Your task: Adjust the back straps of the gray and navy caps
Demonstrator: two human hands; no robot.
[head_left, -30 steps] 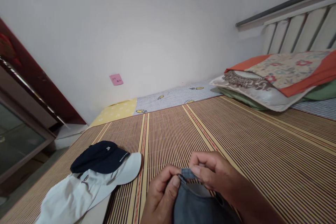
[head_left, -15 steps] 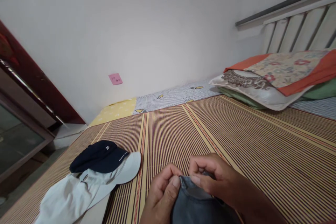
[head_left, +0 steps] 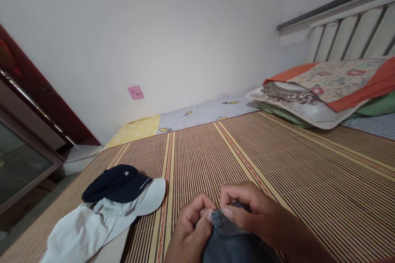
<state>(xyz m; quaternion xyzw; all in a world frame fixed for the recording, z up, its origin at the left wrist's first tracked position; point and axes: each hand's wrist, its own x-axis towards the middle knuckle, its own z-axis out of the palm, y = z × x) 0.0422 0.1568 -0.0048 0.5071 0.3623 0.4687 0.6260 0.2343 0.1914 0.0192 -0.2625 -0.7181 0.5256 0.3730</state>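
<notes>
A dark grey-blue cap (head_left: pixel 237 248) is at the bottom centre, its back strap side turned up. Fingers of my left hand (head_left: pixel 194 226) pinch the strap at the left of a small metal buckle (head_left: pixel 218 218). From the right, my right hand (head_left: pixel 249 209) pinches the strap just beside that buckle. The cap's front and lower part run out of view. To the left lie a navy cap (head_left: pixel 114 183) and a white cap (head_left: pixel 83 230), the navy one resting partly on the white one.
A striped bamboo mat (head_left: pixel 197 160) covers the bed. Under the white cap a flat pale object (head_left: pixel 114 246) with a dark edge shows. Stacked pillows (head_left: pixel 327 90) lie at the right by a radiator (head_left: pixel 354 33). A pink note (head_left: pixel 135 92) is on the wall.
The metal buckle on the strap now shows between my fingertips, where the left thumb covered that spot before. My left thumb has shifted slightly; the other caps have not moved.
</notes>
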